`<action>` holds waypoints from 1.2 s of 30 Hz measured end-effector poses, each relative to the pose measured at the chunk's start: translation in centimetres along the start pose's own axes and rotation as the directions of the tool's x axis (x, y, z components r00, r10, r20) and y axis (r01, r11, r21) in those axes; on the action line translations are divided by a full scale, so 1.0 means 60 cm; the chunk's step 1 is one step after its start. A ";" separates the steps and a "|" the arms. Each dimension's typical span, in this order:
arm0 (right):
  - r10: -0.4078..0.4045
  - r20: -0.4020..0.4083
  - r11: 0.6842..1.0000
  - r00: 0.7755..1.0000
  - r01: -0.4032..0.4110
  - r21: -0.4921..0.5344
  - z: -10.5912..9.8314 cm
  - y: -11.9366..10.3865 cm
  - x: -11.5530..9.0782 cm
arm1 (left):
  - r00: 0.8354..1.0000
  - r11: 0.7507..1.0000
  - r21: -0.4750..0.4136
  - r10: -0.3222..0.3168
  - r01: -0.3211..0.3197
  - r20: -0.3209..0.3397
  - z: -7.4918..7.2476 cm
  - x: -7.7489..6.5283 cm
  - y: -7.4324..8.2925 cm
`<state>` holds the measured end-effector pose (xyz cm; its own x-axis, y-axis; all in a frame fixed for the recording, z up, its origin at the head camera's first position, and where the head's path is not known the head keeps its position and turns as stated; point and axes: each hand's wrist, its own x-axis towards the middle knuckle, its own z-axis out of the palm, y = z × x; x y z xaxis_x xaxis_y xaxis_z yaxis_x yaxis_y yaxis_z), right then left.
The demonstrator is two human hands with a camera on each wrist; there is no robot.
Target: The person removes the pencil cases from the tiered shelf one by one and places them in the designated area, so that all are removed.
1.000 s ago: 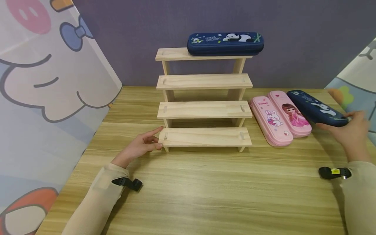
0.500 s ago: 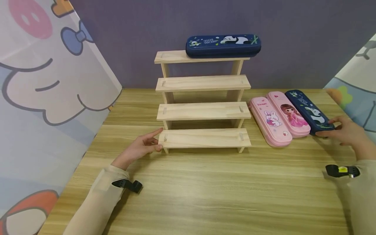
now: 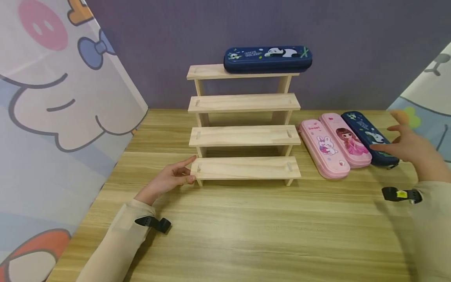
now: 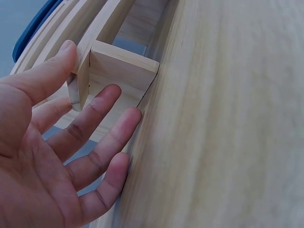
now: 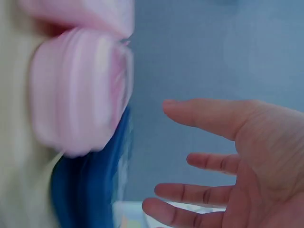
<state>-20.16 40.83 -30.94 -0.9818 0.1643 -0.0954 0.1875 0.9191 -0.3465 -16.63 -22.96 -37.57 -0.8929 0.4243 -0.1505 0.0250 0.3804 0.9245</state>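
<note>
A stepped wooden display stand (image 3: 244, 136) with several shelves stands on the table. My left hand (image 3: 165, 179) holds the left end of its lowest shelf, thumb at one edge and forefinger at the other; the other fingers (image 4: 107, 147) spread below in the left wrist view. A dark blue panda pencil case (image 3: 267, 59) lies on the top shelf, sticking out past its right end. My right hand (image 3: 414, 147) hovers above a second blue panda pencil case (image 3: 364, 127), fingers apart, holding nothing. In the right wrist view a gap separates that hand from the blurred cases.
Left of the second blue case lie a pink pencil case with a girl (image 3: 347, 137) and a pink pencil case with a rabbit (image 3: 324, 149), side by side, right of the stand. A purple-grey wall (image 3: 169, 43) rises behind. Cartoon-printed panels flank the wooden table (image 3: 246, 235).
My right hand has set the second blue pencil case down beside the pink ones, let go and lifted off. The left hand stays on the stand; the head view has shifted slightly.
</note>
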 end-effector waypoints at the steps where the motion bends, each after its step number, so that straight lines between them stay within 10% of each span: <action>1: -0.019 0.000 1.000 1.000 0.019 0.003 -0.003 -0.009 0.002 | 1.000 1.000 -0.002 -0.001 0.001 0.000 0.000 0.000 0.000; 36: -0.337 -0.063 0.924 0.939 0.343 0.169 -0.059 -0.284 0.061 | 0.999 0.999 0.013 -0.037 0.037 -0.018 0.000 0.003 -0.001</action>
<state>-27.06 27.03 -22.05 -0.9875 -0.1324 0.0861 -0.1578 0.8454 -0.5103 -16.80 -22.88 -37.63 -0.9012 0.3952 -0.1780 -0.0021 0.4067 0.9136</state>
